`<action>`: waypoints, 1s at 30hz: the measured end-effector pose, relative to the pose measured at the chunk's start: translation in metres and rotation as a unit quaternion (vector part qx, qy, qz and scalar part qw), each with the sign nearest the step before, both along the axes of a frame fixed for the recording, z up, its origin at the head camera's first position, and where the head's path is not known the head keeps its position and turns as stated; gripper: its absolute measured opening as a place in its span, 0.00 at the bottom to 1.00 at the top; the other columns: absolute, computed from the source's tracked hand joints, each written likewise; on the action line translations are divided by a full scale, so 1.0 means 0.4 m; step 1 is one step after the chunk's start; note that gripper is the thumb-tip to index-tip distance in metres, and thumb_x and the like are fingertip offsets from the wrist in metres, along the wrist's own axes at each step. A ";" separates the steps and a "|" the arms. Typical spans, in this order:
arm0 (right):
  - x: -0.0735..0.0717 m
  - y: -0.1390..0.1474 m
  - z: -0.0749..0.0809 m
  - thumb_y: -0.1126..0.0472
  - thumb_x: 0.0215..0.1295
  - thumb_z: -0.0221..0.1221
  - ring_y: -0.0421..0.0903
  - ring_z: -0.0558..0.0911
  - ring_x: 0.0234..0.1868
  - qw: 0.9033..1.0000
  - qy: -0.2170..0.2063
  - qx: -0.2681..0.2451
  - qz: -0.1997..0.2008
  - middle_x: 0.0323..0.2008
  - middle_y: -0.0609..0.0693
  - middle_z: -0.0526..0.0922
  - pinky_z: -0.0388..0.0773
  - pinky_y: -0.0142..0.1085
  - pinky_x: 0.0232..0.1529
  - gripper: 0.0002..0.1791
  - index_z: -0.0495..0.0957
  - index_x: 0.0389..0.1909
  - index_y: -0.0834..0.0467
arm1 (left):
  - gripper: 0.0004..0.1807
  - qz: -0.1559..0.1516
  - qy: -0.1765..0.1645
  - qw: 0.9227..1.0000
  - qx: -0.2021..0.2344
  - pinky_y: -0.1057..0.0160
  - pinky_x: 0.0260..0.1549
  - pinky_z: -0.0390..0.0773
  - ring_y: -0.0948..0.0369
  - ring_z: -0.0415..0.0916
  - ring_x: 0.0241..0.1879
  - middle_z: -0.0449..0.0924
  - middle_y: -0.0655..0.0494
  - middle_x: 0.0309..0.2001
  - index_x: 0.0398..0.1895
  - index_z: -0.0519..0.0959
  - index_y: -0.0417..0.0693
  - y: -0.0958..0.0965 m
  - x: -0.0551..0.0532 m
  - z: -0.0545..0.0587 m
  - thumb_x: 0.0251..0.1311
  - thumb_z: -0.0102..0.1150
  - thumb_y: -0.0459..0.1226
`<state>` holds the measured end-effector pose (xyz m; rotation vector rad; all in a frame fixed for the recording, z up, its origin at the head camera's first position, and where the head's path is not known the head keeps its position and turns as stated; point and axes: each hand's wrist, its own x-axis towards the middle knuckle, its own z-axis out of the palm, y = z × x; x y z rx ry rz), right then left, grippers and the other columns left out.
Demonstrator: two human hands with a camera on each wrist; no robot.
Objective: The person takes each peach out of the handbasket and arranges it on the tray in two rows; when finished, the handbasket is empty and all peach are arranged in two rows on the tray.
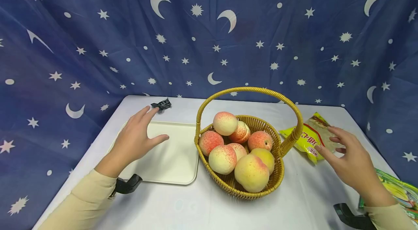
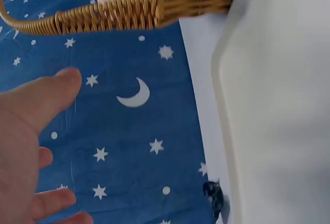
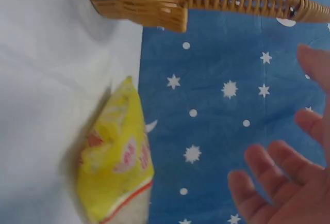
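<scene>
A wicker basket (image 1: 241, 195) with a tall arched handle stands mid-table, filled with several peaches (image 1: 251, 172), some red-flushed, some yellow. My left hand (image 1: 135, 137) hovers over the left part of a cream tray (image 1: 176, 172), thumb apart from the fingers, holding nothing. Over on the other side, my right hand (image 1: 351, 157) hangs in the air near a yellow food packet (image 1: 308, 137), its fingers loosely bent and nothing in them. In the right wrist view the packet (image 3: 118, 157) lies apart from that hand.
A small black wrapped item (image 1: 163, 104) lies behind the tray near the table's back edge. At the right edge, a green packet (image 1: 398, 193) is partly hidden by the right forearm. A blue curtain (image 1: 196, 41) with moons and stars hangs behind the white table (image 1: 202, 212).
</scene>
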<state>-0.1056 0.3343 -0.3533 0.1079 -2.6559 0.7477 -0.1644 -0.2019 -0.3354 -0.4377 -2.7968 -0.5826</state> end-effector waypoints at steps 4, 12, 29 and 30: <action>0.019 -0.023 -0.024 0.60 0.62 0.70 0.32 0.74 0.50 0.999 0.006 -0.048 0.017 0.60 0.67 0.71 0.63 0.10 0.40 0.35 0.68 0.66 0.67 | 0.41 -0.019 0.031 0.999 0.037 0.33 0.58 0.67 0.35 0.64 0.64 0.65 0.33 0.68 0.69 0.69 0.39 0.019 0.023 -0.019 0.54 0.74 0.44; 0.048 -0.074 -0.075 0.70 0.59 0.69 0.25 0.72 0.50 0.991 0.005 -0.114 0.069 0.59 0.56 0.72 0.72 0.15 0.43 0.31 0.71 0.64 0.65 | 0.36 -0.066 0.034 0.993 0.086 0.38 0.58 0.70 0.40 0.68 0.63 0.69 0.38 0.66 0.65 0.75 0.43 0.076 0.064 -0.048 0.53 0.76 0.42; 0.050 -0.159 -0.118 0.67 0.62 0.68 0.32 0.76 0.51 0.974 -0.066 -0.158 0.146 0.63 0.58 0.70 0.80 0.31 0.42 0.31 0.70 0.65 0.62 | 0.36 -0.150 -0.077 0.968 0.185 0.46 0.54 0.76 0.50 0.71 0.63 0.72 0.49 0.65 0.66 0.74 0.46 0.163 0.077 -0.119 0.53 0.76 0.41; 0.048 -0.161 -0.119 0.67 0.61 0.68 0.32 0.76 0.51 0.973 -0.069 -0.161 0.148 0.63 0.59 0.70 0.81 0.31 0.42 0.31 0.70 0.65 0.61 | 0.36 -0.153 -0.083 0.967 0.188 0.47 0.54 0.76 0.50 0.71 0.63 0.72 0.49 0.65 0.67 0.74 0.45 0.165 0.076 -0.120 0.54 0.76 0.41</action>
